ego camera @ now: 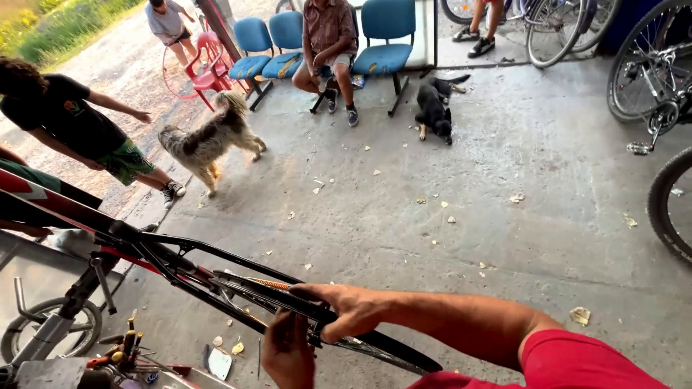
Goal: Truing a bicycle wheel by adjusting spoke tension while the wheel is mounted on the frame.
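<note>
Right hand (346, 311): fingers closed over the black bicycle frame (216, 277), low in view.
Left hand (288, 353): just beneath it, curled shut around something thin; what, I cannot tell.
Advice: steady the frame with a firm grip.
Containers: none visible.
Beyond: shaggy dog (209, 140) on concrete floor (468, 216).

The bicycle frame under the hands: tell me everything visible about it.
The bicycle frame is thin black tubing with a red-and-white main tube at left, apparently painted metal. It lies slanted across the lower view, above the concrete floor. The right hand grips its tubes from above; the left hand touches from below. An orange spring-like part sits between the tubes.
</note>
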